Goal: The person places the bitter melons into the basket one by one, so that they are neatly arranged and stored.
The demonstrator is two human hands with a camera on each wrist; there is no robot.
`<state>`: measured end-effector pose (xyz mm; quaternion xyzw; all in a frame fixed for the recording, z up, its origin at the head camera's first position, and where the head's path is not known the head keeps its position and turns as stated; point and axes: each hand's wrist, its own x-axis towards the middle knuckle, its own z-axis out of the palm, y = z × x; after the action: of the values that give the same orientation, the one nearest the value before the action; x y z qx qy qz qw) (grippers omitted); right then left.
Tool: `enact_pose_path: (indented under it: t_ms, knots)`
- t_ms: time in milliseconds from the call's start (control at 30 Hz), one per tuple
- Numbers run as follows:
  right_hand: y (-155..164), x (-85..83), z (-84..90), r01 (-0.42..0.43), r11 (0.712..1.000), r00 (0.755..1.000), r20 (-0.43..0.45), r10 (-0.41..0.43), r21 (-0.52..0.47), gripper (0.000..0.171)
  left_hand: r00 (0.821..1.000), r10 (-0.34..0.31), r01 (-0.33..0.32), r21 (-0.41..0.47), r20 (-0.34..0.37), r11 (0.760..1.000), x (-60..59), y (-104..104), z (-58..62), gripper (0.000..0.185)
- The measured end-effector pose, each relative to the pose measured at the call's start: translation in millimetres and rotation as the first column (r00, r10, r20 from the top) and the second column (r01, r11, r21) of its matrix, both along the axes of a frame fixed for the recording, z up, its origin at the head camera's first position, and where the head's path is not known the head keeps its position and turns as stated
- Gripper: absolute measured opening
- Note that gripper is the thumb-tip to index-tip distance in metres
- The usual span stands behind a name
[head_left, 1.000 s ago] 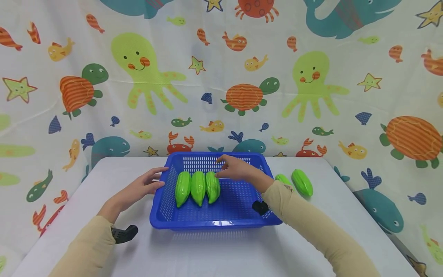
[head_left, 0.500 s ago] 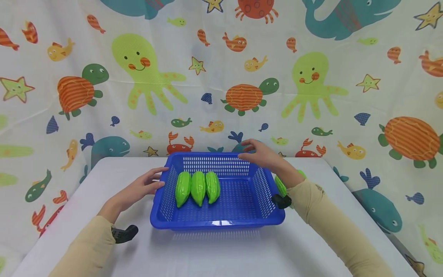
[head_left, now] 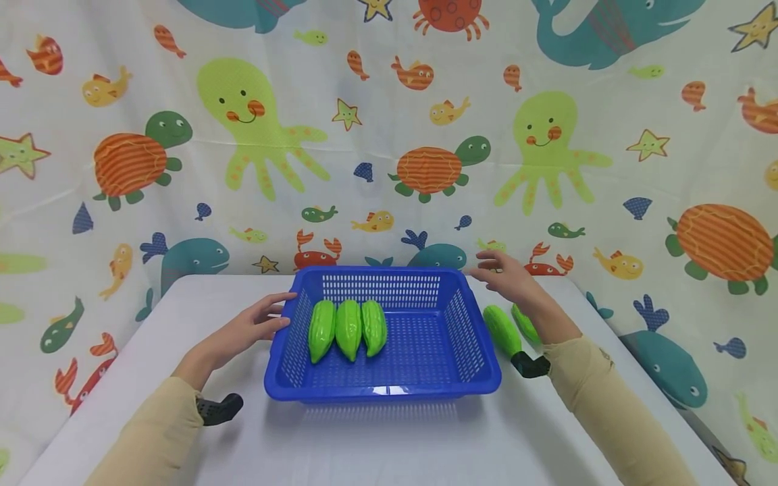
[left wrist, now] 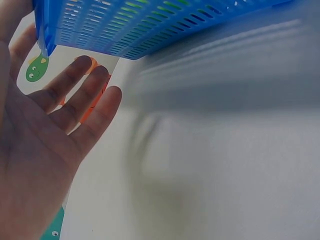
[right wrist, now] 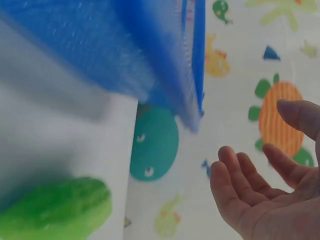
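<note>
A blue slotted basket sits mid-table with three green ridged toy gourds side by side in its left half. My left hand rests open against the basket's left rim, fingers straight. My right hand hovers open and empty above the table just right of the basket, over two more green gourds lying there; one of them shows blurred in the right wrist view beside the basket wall.
The white table stands against a sea-animal patterned curtain that hangs close behind and to both sides. Black wrist-camera mounts sit under both sleeves.
My right hand has lifted out of the basket and swung right past its rim, ending above the two gourds on the table. The left hand and the basket have stayed still.
</note>
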<state>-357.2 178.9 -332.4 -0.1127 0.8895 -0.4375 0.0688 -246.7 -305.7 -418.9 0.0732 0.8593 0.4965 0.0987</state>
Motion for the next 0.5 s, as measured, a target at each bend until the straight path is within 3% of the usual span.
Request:
enact_pose_path:
  t_ms: [233,500]
  knots:
    - [28.5,-1.1,-8.4,0.071,0.997,0.997,0.026,-0.071,-0.010,0.069,1.000,-0.001,0.001,0.004,0.003,1.000,0.2,0.5,0.1,0.065]
    - [50.2,-2.5,-17.7,0.084,0.991,0.996,-0.041,-0.080,0.105,0.071,1.000,0.008,-0.008,-0.006,0.003,1.000,-0.3,0.5,-1.0,0.066]
